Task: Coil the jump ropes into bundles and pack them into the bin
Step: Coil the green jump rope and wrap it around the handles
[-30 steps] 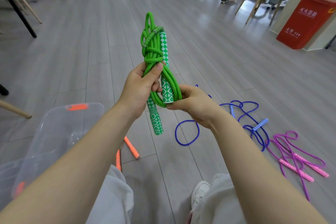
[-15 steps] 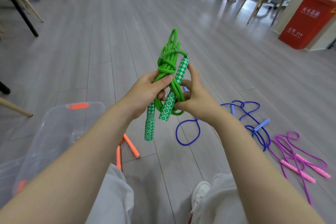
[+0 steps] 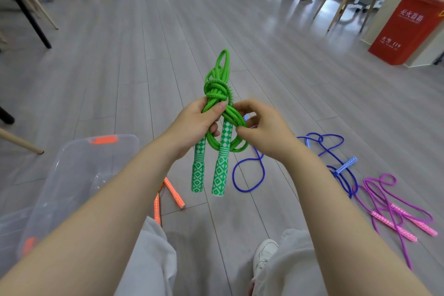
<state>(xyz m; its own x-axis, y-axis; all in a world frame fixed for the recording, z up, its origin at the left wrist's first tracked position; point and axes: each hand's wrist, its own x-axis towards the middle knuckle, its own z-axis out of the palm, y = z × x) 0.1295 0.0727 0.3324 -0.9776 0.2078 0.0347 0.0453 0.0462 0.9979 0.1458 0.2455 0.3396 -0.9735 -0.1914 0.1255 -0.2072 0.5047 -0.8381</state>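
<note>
Over the grey wood floor (image 3: 144, 67) our left hand (image 3: 192, 125) grips the green rope bundle (image 3: 217, 94) while our right hand (image 3: 262, 132) pinches its loop, and we fear the wrap may loosen if this pinch slips.

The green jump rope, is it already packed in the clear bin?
No, the green jump rope is held up in the left hand and right hand, to the right of the clear bin.

The green jump rope (image 3: 216, 94) is braided cord, matt, its handles (image 3: 221, 170) wrapped in a diamond-printed covering; the bin (image 3: 72, 175) is clear, glossy plastic with orange latches; the floor (image 3: 144, 55) is smooth grey wood-look planks with a soft sheen; the trousers (image 3: 149, 259) are pale matt cloth.
</note>
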